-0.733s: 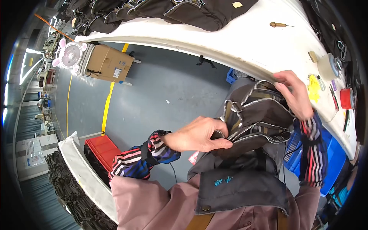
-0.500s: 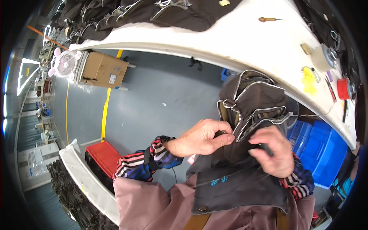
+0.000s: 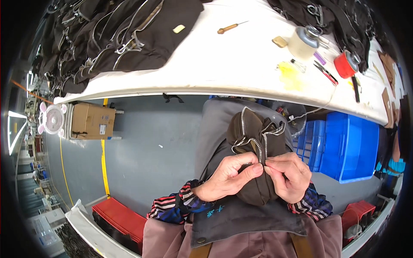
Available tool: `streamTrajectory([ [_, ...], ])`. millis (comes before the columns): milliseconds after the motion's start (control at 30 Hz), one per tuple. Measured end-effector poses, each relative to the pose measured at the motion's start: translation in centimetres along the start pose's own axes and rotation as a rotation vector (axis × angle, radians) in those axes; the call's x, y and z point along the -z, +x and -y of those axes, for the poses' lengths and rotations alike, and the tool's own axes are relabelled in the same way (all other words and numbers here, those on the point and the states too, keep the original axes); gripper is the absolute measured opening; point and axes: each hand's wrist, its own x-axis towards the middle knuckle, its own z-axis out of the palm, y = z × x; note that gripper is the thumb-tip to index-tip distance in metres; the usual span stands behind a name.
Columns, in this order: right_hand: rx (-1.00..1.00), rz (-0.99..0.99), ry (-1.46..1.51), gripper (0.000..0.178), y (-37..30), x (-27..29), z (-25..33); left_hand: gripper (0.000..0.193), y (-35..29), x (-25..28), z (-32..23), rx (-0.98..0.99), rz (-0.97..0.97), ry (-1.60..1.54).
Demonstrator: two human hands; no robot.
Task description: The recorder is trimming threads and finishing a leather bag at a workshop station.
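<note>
A dark brown fabric bag [image 3: 258, 193] with silver-toothed zips rests bunched over my lap. My left hand [image 3: 230, 177] is closed, thumb and forefinger pinching the bag at the lower end of a toothed zip edge [image 3: 260, 149]. Close beside it, my right hand [image 3: 289, 176] pinches the neighbouring zip edge, its fingertips almost touching the left thumb. The two rows of teeth run nearly together between the hands and spread apart higher up. My fingers hide the zip ends, and no slider can be made out there.
Across the front stands a white table [image 3: 206, 56], with dark zipped fabric pieces [image 3: 146, 47], an awl [image 3: 228, 28], snips [image 3: 327, 74], a pale can [image 3: 303, 43] and a red can [image 3: 345, 64]. Blue crates [image 3: 350, 150] stand at right, a red bin [image 3: 120, 219] at lower left, a carton [image 3: 91, 120] farther off.
My right hand has moved in from the right and now pinches the zip edge beside my left hand. The view has swung right, and the bag sits more bunched.
</note>
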Motion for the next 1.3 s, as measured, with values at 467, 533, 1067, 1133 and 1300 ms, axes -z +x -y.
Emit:
streamTrajectory([
  [467, -0.405, 0.176, 0.488, 0.014, -0.2, 5.1, -2.5, 0.016, 2.9, -2.5, -0.4, 0.075, 0.129, 0.042],
  [533, -0.383, 0.24, 0.371, 0.014, 0.2, 5.3, -2.8, 0.015, 3.0, -2.2, -0.2, 0.06, 0.121, 0.049],
  [1067, -0.448, 0.305, 0.566, 0.013, 3.7, -5.7, -4.2, 0.023, 1.7, 4.3, -2.4, -0.347, -0.447, 1.267],
  [1133, -0.412, 0.249, 0.616, 0.012, 3.7, -7.0, -4.5, 0.028, 0.9, 4.2, -2.0, -0.332, -0.382, 1.235],
  [1300, -0.231, 0.408, 0.398, 0.013, 6.0, -6.6, -3.4, 0.024, -0.3, 5.3, -0.6, -0.326, -0.498, 1.071],
])
